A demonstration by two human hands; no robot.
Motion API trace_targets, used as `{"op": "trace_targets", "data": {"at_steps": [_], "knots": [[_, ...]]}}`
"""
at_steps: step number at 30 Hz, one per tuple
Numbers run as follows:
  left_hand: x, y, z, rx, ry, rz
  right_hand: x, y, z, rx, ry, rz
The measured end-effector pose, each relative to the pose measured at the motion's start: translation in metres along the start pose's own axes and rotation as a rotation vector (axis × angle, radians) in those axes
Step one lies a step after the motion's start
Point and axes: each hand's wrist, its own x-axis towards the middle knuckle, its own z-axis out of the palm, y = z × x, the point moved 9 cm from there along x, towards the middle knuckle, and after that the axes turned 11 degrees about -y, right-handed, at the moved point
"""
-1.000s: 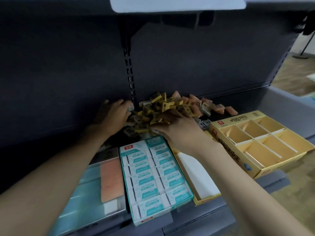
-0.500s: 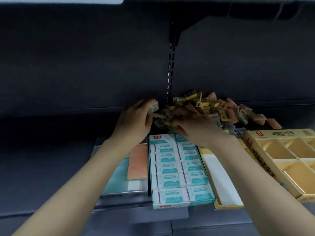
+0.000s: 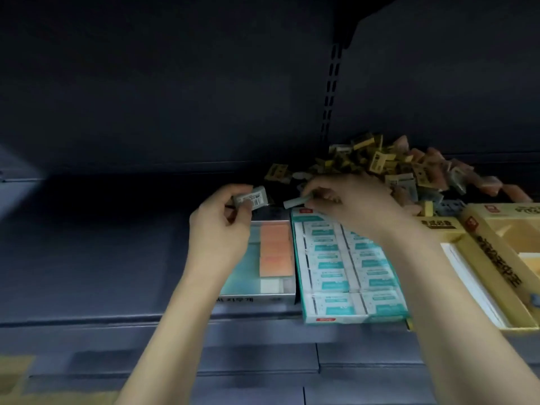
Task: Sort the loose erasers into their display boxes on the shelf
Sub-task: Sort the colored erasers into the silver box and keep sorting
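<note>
Two grey erasers held: my left hand [image 3: 217, 229] pinches one eraser [image 3: 252, 197], my right hand [image 3: 355, 204] pinches another [image 3: 295, 202], above the teal box [image 3: 350, 315] on the shelf [image 3: 117, 323].

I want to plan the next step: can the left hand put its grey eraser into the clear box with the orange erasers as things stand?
Probably yes. The left hand holds the grey eraser just above the back of the clear box, whose top looks open, and nothing lies between them.
</note>
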Motion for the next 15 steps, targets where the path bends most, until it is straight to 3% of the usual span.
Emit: {"op": "trace_targets", "data": {"at_steps": [6, 15], "knots": [[-0.018, -0.01, -0.018, -0.078, 0.015, -0.031, -0.01, -0.023, 0.014, 0.24, 0.08, -0.051], [-0.029, -0.018, -0.043, -0.141, 0.005, -0.036, -0.009, -0.046, 0.035, 0.338, 0.115, -0.024]]}}
